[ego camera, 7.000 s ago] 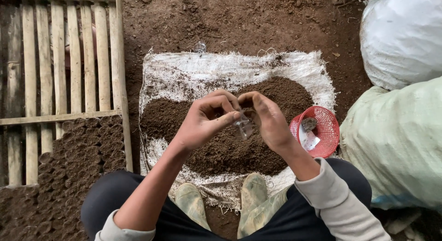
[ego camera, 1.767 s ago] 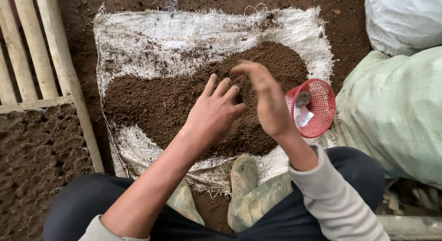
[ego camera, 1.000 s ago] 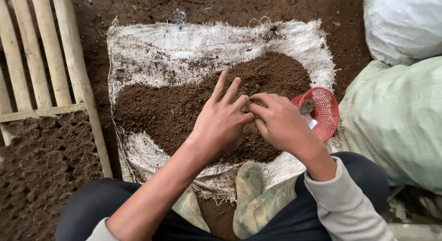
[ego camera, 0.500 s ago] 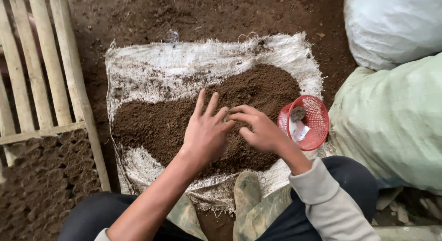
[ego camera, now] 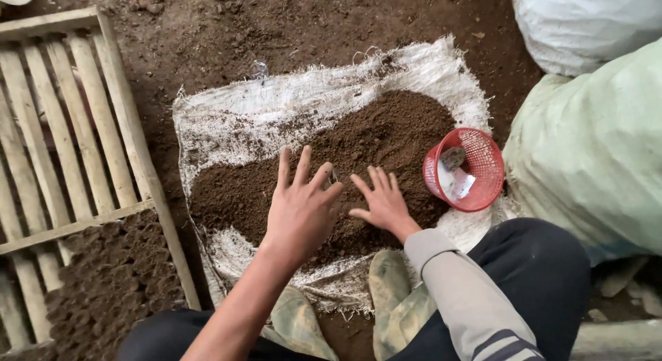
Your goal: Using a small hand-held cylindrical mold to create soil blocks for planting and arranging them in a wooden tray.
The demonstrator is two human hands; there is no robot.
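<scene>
Nearest us, our knees in dark trousers and two muddy boots at the bottom edge, toes on the near hem of the white woven sack spread on the dirt floor. Our left hand lies palm down on the soil pile, fingers spread, holding nothing; something small and clear shows just by its fingertips, too small to tell. Our right hand, grey sleeve, also flat on the soil with fingers splayed, just beside the left, not touching it. The soil covers the middle and right of the sack. At the right edge of the pile a small red mesh basket is tipped on its side, with a white scrap and a dark lump inside. Left of us, a slatted wooden frame on the ground, with a block of packed soil lumps at its near end. Right, a big pale green sack, bulging; beyond it at the top corner, a white sack. No label readable on either.
</scene>
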